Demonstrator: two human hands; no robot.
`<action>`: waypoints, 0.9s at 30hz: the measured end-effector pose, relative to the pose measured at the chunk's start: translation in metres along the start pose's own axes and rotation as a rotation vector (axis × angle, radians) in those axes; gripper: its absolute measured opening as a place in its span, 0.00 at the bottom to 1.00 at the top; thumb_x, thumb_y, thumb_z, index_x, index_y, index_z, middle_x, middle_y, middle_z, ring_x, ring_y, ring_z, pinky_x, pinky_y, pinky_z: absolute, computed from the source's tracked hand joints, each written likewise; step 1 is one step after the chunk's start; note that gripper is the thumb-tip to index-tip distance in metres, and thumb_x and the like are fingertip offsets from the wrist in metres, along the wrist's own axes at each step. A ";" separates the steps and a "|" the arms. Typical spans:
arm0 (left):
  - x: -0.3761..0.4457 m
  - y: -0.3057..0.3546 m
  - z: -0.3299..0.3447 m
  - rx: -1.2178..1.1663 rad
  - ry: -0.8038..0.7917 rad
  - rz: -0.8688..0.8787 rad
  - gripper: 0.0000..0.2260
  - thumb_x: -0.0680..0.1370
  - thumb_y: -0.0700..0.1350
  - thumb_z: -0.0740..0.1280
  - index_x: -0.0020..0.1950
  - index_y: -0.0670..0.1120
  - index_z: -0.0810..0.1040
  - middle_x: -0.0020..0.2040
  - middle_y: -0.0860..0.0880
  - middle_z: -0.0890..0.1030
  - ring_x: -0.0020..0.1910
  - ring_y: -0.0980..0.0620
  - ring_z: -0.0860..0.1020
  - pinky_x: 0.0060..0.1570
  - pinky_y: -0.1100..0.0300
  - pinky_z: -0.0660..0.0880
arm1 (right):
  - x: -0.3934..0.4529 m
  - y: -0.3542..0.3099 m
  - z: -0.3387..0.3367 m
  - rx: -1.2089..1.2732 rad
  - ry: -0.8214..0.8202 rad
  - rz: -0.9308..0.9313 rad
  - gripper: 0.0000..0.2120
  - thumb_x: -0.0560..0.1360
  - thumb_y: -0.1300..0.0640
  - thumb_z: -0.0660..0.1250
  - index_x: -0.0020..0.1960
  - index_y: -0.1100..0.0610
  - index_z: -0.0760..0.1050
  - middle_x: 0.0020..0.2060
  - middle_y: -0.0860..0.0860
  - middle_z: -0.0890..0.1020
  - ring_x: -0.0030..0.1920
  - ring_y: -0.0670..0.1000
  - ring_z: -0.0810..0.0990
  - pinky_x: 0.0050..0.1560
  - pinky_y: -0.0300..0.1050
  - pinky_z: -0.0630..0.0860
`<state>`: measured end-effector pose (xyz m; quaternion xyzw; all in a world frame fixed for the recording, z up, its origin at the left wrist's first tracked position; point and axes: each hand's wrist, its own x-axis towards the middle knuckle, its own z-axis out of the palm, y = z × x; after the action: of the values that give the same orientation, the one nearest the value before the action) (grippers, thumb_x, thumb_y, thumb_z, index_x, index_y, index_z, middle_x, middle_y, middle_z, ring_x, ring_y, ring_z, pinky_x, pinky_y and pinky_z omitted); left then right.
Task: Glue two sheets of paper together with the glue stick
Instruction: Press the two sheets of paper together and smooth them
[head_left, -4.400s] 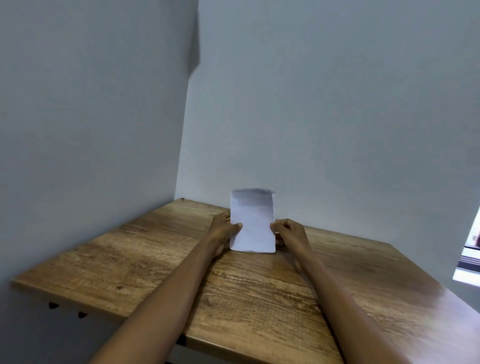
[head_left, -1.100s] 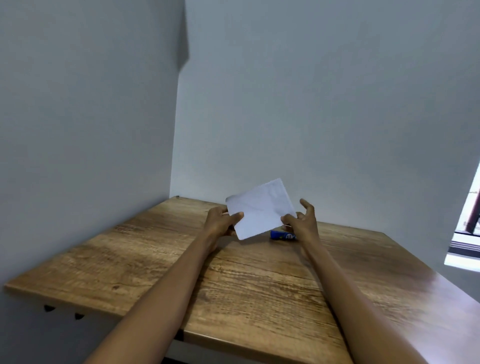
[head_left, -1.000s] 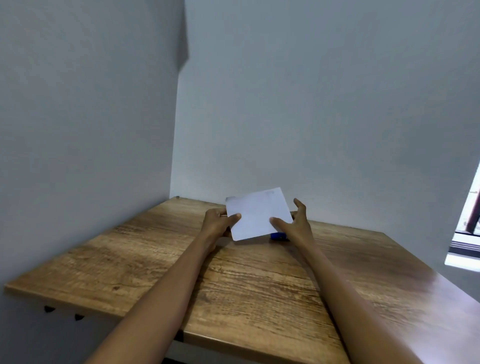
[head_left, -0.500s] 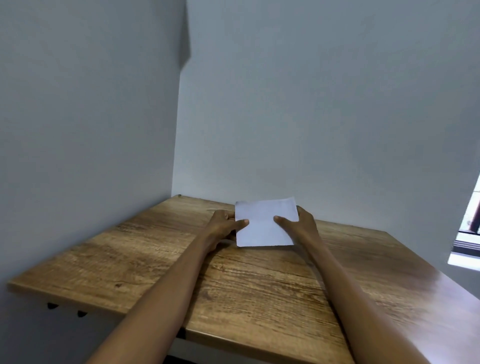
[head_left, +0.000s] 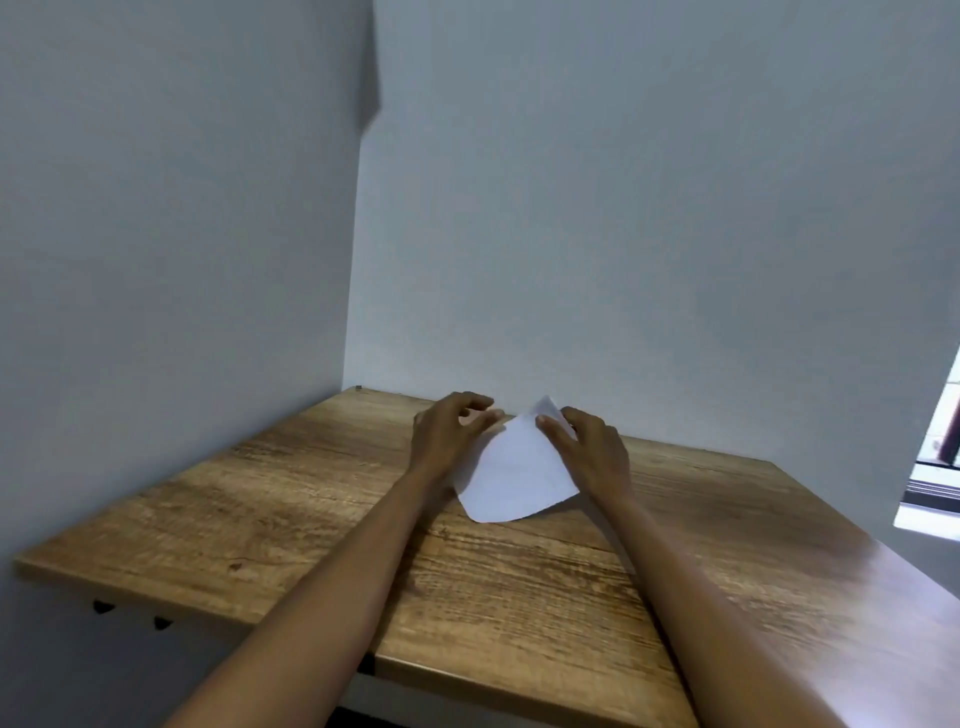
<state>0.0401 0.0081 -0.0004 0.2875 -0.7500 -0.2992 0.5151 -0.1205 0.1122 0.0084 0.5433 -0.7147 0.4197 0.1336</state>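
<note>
A white sheet of paper (head_left: 514, 478) sits turned cornerwise on the wooden table (head_left: 311, 519), its near edge curling a little. Whether a second sheet lies under it I cannot tell. My right hand (head_left: 592, 452) pinches the paper's far corner, thumb on top, with the corner tip sticking up past the fingers. My left hand (head_left: 449, 431) is at the paper's upper left edge with loosely curled fingers, its thumb tip beside the edge and gripping nothing. The glue stick is hidden.
The table stands in a corner, with grey walls close behind (head_left: 623, 260) and to the left (head_left: 156, 260). A bright window opening (head_left: 935, 467) is at the far right. The table's front edge runs across the lower part of the view.
The paper has turned from square-on to cornerwise and come down onto the table. My left hand has let go of its edge. My right hand has shifted to the far corner.
</note>
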 end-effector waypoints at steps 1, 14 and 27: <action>-0.002 0.001 0.003 0.030 -0.050 0.036 0.11 0.73 0.55 0.69 0.51 0.51 0.82 0.48 0.58 0.81 0.49 0.57 0.78 0.51 0.58 0.73 | -0.001 -0.004 0.003 0.004 -0.002 -0.036 0.15 0.76 0.40 0.60 0.40 0.50 0.74 0.31 0.45 0.77 0.31 0.45 0.74 0.30 0.40 0.65; -0.001 -0.001 -0.005 -0.170 -0.191 -0.159 0.05 0.71 0.48 0.72 0.35 0.50 0.84 0.36 0.52 0.85 0.43 0.52 0.83 0.41 0.56 0.78 | 0.000 -0.001 -0.007 0.275 0.078 0.118 0.19 0.76 0.46 0.63 0.29 0.49 0.65 0.25 0.46 0.71 0.28 0.46 0.68 0.34 0.44 0.60; 0.006 0.000 -0.009 -0.265 0.179 -0.213 0.08 0.70 0.50 0.74 0.37 0.46 0.83 0.37 0.50 0.84 0.40 0.52 0.81 0.39 0.59 0.74 | -0.008 -0.007 -0.014 0.705 -0.260 0.408 0.14 0.80 0.49 0.58 0.48 0.56 0.79 0.40 0.50 0.84 0.35 0.47 0.82 0.32 0.39 0.72</action>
<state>0.0471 0.0027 0.0058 0.3208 -0.6204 -0.4213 0.5785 -0.1148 0.1272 0.0148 0.4517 -0.6313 0.5842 -0.2370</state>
